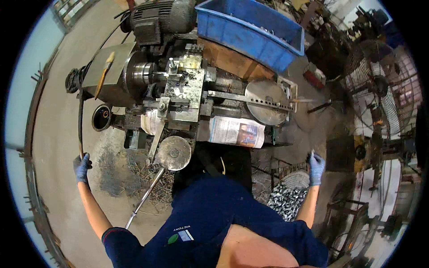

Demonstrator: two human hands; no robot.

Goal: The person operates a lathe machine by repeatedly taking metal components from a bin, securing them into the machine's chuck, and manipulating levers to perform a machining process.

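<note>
My left hand, in a blue-grey glove, is closed around the lower end of a long dark lever beside the lathe's headstock. Out to the right, my right hand wears a similar glove. Its fingers are pinched together, with a small pale tip showing above them that is too small to name. Between the hands stands the lathe, with its round chuck and a chip-strewn cross slide. A flat metal disc with a bar handle sits at the slide's near side.
A brush lies on the headstock. Behind the lathe are a motor and a blue bin. A larger disc and a newspaper lie on the right. Small metal parts fill a basket below my right hand; a fan stands farther right.
</note>
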